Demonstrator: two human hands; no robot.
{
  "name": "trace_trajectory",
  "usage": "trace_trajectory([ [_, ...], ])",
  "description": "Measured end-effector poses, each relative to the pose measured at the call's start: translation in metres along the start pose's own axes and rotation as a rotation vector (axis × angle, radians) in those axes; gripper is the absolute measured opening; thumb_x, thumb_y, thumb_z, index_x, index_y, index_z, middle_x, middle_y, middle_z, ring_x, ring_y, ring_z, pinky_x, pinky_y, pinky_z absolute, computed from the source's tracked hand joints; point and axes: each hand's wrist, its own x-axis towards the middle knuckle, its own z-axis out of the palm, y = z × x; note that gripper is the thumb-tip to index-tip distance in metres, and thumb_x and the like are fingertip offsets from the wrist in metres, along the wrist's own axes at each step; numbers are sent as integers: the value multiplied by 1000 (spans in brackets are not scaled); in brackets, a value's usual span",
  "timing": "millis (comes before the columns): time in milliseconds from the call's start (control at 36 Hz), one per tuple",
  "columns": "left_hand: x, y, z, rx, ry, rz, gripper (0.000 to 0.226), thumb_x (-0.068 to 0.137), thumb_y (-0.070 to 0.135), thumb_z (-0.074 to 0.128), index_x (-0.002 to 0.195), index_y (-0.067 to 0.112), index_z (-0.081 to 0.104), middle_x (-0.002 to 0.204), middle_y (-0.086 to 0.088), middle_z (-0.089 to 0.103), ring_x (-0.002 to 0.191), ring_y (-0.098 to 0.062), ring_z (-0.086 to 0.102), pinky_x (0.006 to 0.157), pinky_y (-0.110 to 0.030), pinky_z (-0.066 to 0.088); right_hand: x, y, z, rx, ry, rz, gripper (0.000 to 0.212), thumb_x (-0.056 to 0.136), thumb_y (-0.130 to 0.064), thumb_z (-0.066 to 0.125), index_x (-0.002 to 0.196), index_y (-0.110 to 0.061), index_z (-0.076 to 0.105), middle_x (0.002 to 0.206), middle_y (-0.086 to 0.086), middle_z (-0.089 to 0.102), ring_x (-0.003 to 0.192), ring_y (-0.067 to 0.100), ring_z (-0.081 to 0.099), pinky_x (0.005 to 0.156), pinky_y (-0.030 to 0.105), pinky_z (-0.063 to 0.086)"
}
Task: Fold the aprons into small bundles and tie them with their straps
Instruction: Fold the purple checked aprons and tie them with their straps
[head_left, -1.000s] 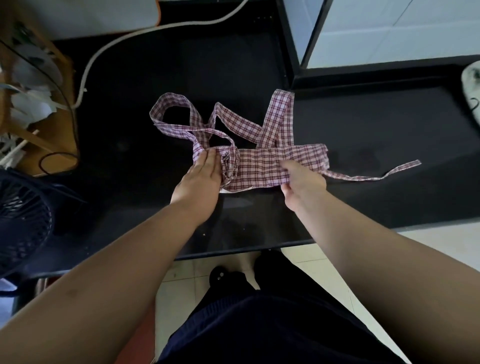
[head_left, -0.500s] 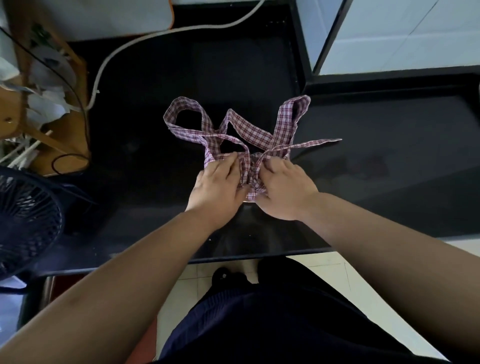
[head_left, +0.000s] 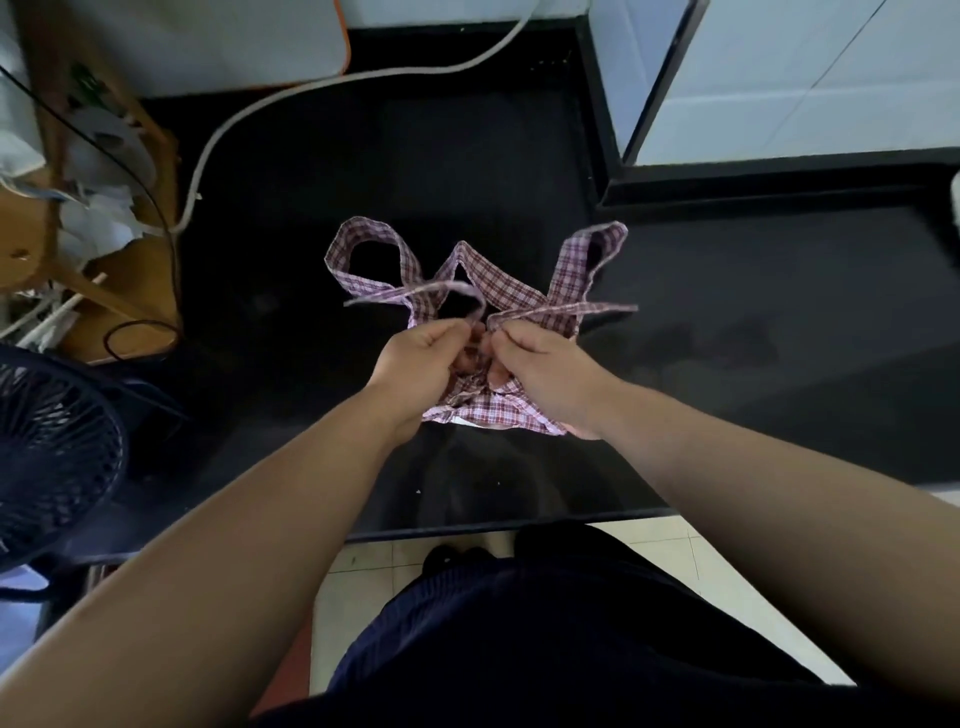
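A red-and-white checked apron (head_left: 493, 413) lies folded into a small bundle on the black counter (head_left: 727, 322), mostly under my hands. Its wide neck straps (head_left: 363, 249) loop out behind it. My left hand (head_left: 423, 364) pinches one thin tie strap (head_left: 415, 293) that arcs up and to the left. My right hand (head_left: 543, 374) pinches the other thin tie strap (head_left: 587, 310), which runs out to the right. Both hands sit close together just above the bundle, fingers curled.
A dark fan (head_left: 52, 457) stands at the left edge. Behind it a wooden rack (head_left: 78, 218) holds crumpled paper, and a white hose (head_left: 311, 88) crosses the counter's back. A white tiled wall block (head_left: 779, 78) sits at the back right.
My hands lifted off the flattened bundle and took hold of the thin tie straps. The left strap now arcs up over the bundle; the right strap is pulled out sideways.
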Motion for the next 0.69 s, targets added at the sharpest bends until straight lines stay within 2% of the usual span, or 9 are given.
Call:
trace_trajectory([
  [56, 0, 4, 3, 96, 11, 5, 19, 98, 24, 54, 95, 25, 73, 72, 14, 69, 68, -1, 61, 60, -13, 49, -2, 0, 3, 10, 17, -20, 25, 104, -21, 36, 83, -21, 51, 71, -1, 50, 66, 10, 44, 63, 20, 37],
  [111, 1, 3, 2, 115, -28, -2, 18, 97, 25, 56, 100, 27, 73, 88, 8, 73, 86, -9, 68, 78, -20, 55, -3, 1, 3, 30, 32, -30, 25, 104, -22, 35, 83, -19, 48, 69, 3, 45, 66, 19, 38, 61, 28, 32],
  [194, -1, 7, -3, 153, -109, -3, 18, 95, 17, 58, 92, 28, 73, 66, 19, 66, 65, 6, 61, 59, -7, 46, -3, -1, 2, -39, 6, -35, 29, 103, -23, 38, 76, -24, 48, 67, 4, 40, 63, 20, 34, 60, 35, 29],
  [250, -1, 9, -6, 174, -146, -27, 26, 92, 10, 55, 76, 24, 70, 54, 16, 56, 54, 0, 49, 51, -10, 38, -2, -3, 0, -63, -46, -3, 30, 102, -24, 42, 74, -25, 51, 63, 0, 41, 56, 11, 35, 55, 27, 30],
  [361, -3, 13, -12, 97, -271, -51, 23, 93, 19, 54, 77, 16, 70, 66, 7, 61, 63, -5, 50, 59, -17, 38, 3, -6, -8, -160, -141, 73, 27, 98, -24, 51, 74, -23, 63, 66, 0, 50, 64, 12, 44, 67, 25, 37],
  [444, -6, 8, -13, 108, -287, 14, 12, 93, 24, 60, 93, 21, 72, 70, 18, 67, 63, 9, 57, 59, -6, 41, 2, -6, -7, -219, -129, 91, 29, 97, -21, 52, 78, -2, 64, 46, -10, 38, 40, 2, 33, 46, 15, 30],
  [500, -5, 5, -13, 88, -257, 34, 11, 94, 18, 59, 93, 22, 69, 68, 18, 66, 61, 9, 56, 60, -7, 43, 1, -3, -6, -251, -121, 85, 34, 97, -22, 51, 74, 1, 60, 41, -11, 33, 35, 3, 29, 39, 15, 25],
  [583, -3, 2, -15, 57, -229, 27, 16, 96, 12, 56, 89, 22, 66, 74, 13, 67, 68, 2, 57, 66, -14, 44, 1, 0, -4, -163, -101, 119, 37, 96, -22, 51, 61, -13, 49, 46, -9, 36, 44, 6, 31, 49, 22, 28],
  [694, -4, -1, -16, 4, -228, 22, 15, 100, 15, 49, 91, 21, 60, 77, 11, 68, 77, -4, 58, 69, -18, 42, 7, 4, -5, 69, -2, 225, 25, 90, -18, 49, 82, -4, 68, 81, 13, 61, 78, 25, 42, 75, 38, 31],
])
